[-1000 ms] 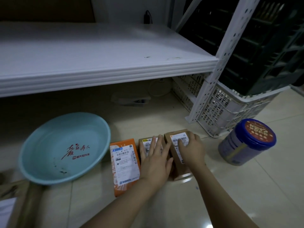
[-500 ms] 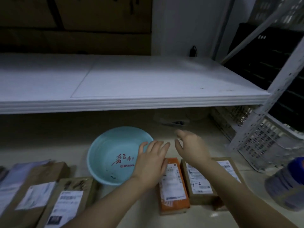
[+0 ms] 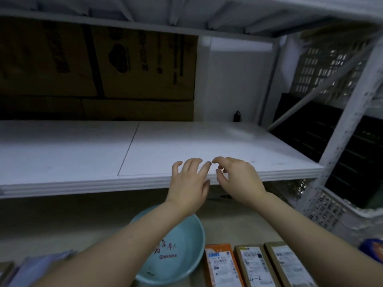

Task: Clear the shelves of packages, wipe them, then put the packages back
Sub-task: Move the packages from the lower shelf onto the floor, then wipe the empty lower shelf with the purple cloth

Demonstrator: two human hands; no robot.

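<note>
both hands hover at centre frame over the front edge of the white shelf (image 3: 83,154). the left hand (image 3: 189,183) has fingers spread apart and straight; the right hand (image 3: 238,179) has fingers loosely curled, holding nothing. three packages (image 3: 251,266) lie side by side at bottom right, beside the blue basin (image 3: 182,245).

Logged white shelf (image 3: 83,158): two panels butted at a thin dark seam (image 3: 128,150). Small dark object (image 3: 237,116) at the back edge, too dim to identify.

Below, on floor (image 3: 62,224):
- light blue basin (image 3: 180,245), red lettering inside
- just right of it, side by side with labels up: orange package (image 3: 222,266), brown package (image 3: 253,268), second brown package (image 3: 290,266)
- pale packages (image 3: 37,270) at far left, blurred
- white perforated crate (image 3: 331,212) at right, beside shelf upright (image 3: 342,131)
</note>
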